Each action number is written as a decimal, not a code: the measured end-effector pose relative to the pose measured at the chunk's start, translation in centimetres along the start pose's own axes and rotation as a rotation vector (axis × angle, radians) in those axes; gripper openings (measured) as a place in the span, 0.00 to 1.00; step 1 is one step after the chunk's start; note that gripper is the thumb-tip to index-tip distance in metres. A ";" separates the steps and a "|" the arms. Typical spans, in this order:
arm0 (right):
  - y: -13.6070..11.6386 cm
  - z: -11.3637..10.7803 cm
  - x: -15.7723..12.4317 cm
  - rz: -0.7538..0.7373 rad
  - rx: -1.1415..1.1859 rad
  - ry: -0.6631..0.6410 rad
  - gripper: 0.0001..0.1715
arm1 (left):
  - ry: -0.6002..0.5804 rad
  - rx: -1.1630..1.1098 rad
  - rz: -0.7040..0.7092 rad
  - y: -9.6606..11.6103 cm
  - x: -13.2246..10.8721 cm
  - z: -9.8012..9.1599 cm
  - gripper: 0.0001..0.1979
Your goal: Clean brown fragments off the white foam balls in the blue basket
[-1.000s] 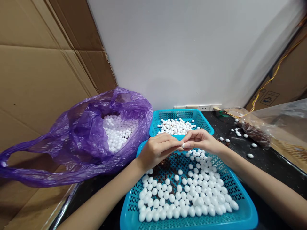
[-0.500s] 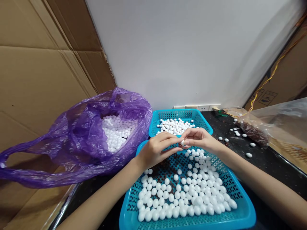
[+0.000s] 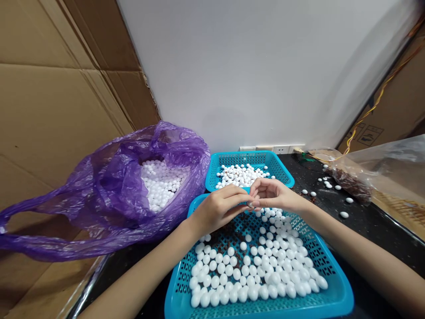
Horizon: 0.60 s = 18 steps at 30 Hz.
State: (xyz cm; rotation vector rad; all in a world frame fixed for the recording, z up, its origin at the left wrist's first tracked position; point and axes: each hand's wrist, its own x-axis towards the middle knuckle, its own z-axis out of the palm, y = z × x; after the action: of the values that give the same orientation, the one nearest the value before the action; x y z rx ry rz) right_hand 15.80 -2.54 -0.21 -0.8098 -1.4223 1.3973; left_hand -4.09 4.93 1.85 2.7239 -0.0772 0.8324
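A small white ball [image 3: 251, 204], mostly covered by fingertips, is pinched where my two hands meet. My left hand [image 3: 217, 208] closes its thumb and fingers on it from the left. From the right, the thumb and fingertips of my right hand [image 3: 275, 196] press against the same ball. Both hands are above the far part of the near blue basket [image 3: 259, 308], where many white balls [image 3: 252, 292] lie along with dark reddish-brown bits [image 3: 229, 237]. Behind it, a second blue basket [image 3: 282, 170] holds more white balls [image 3: 237, 174].
To the left, a purple plastic bag [image 3: 116, 177] stands open with white balls inside. Loose balls [image 3: 344, 215] and a clear bag of brown bits [image 3: 353, 186] lie on the black table [image 3: 368, 230] at right. Cardboard [image 3: 49, 110], a white wall and a socket strip [image 3: 280, 149] border the space.
My fingers have shifted slightly around the ball, which now shows less between the fingertips. My right fingers sit a little more curled. The baskets and bag stay in place.
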 end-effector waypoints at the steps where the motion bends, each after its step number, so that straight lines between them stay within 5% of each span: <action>1: 0.0 0.0 0.0 -0.002 -0.004 0.001 0.12 | -0.005 -0.009 -0.001 0.0 0.0 0.0 0.10; 9: 0.1 -0.1 0.0 -0.013 -0.005 -0.019 0.13 | -0.037 0.043 -0.011 0.0 0.0 -0.1 0.08; 12: 0.2 0.0 -0.2 0.046 -0.079 -0.073 0.14 | -0.008 0.064 -0.024 0.3 0.1 -0.1 0.17; 14: 0.1 0.1 -0.4 0.099 -0.206 -0.166 0.13 | 0.037 0.059 -0.045 0.4 0.1 0.0 0.22; 18: -0.1 0.7 -0.6 0.198 -0.446 -0.422 0.10 | 0.139 0.082 -0.066 0.5 0.0 0.1 0.15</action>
State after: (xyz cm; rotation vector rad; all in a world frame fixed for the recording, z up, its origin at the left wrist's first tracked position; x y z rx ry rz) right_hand 15.40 -3.31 -0.12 -0.9948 -2.0751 1.4785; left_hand -4.13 4.47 1.86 2.7182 0.0771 1.0239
